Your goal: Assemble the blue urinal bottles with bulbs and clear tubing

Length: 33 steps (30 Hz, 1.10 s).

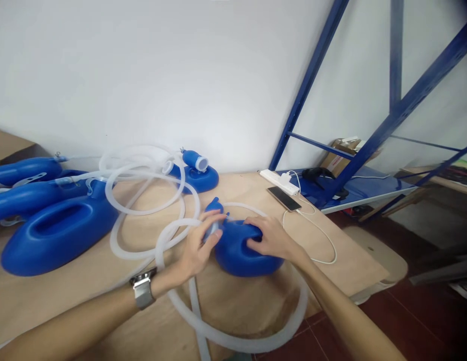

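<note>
A blue plastic bottle (241, 263) with a handle opening lies on the wooden table, front and centre. My right hand (271, 236) grips its handle, fingers curled over the top. At the bottle's neck end, my left hand (201, 243), with a watch on the wrist, has its fingers curled round a whitish cap (212, 230) with a blue part (214, 204) above it. A translucent hose (233, 342) loops in front of the bottle and beneath both forearms. More coils of hose (120, 240) lie to the left.
Several other blue bottles (63, 240) lie at the left, another (205, 180) near the wall. A phone (284, 198), a white power strip (279, 182) and cables are at the back right. A blue metal frame (312, 70) and a pale stool (379, 245) stand beyond the table's right edge.
</note>
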Motion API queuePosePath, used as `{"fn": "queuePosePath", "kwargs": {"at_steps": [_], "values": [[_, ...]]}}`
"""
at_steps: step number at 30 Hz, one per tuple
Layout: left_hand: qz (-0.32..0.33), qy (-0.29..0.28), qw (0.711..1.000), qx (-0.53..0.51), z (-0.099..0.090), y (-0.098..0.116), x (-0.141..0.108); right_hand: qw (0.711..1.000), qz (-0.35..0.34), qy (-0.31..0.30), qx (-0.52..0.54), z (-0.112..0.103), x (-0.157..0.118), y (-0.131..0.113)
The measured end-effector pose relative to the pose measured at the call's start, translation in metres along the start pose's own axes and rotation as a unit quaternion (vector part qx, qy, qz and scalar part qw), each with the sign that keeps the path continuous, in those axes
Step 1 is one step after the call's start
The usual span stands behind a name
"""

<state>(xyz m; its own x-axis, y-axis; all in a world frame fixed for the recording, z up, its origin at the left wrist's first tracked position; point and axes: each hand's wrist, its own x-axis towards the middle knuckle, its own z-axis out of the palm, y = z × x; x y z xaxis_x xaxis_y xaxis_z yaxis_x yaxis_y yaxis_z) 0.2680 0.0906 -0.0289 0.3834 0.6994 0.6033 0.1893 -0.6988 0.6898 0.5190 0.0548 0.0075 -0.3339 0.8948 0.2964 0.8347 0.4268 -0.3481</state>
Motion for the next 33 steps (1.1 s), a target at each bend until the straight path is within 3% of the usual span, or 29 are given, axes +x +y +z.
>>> {"fn": "queuePosePath", "kwargs": {"at_steps": [5, 10, 13, 20, 23, 29, 33], "values": [[0.027, 0.155, 0.987, 0.032, 0.028, 0.000, -0.009, 1.000, 0.012, 0.009, 0.007, 0.002, -0.003, -0.007], [0.013, 0.210, 0.977, 0.034, 0.042, 0.002, -0.006, 0.999, 0.039, 0.008, 0.006, 0.002, -0.005, -0.008], [-0.004, 0.212, 0.977, 0.031, 0.044, 0.004, 0.000, 0.998, 0.052, 0.019, -0.011, 0.004, -0.006, -0.006], [0.005, 0.163, 0.987, -0.007, 0.040, -0.009, 0.005, 0.997, 0.062, 0.024, -0.042, 0.005, -0.007, -0.005], [-0.008, 0.104, 0.994, -0.019, 0.033, -0.015, 0.003, 0.997, 0.062, 0.027, -0.042, 0.002, -0.007, -0.007], [-0.103, -0.097, 0.990, -0.007, -0.009, 0.001, 0.004, 0.994, 0.092, 0.032, -0.040, 0.001, -0.006, -0.012], [-0.193, -0.145, 0.969, -0.040, -0.023, 0.016, 0.012, 0.994, 0.093, 0.023, -0.043, 0.001, -0.002, -0.014]]}}
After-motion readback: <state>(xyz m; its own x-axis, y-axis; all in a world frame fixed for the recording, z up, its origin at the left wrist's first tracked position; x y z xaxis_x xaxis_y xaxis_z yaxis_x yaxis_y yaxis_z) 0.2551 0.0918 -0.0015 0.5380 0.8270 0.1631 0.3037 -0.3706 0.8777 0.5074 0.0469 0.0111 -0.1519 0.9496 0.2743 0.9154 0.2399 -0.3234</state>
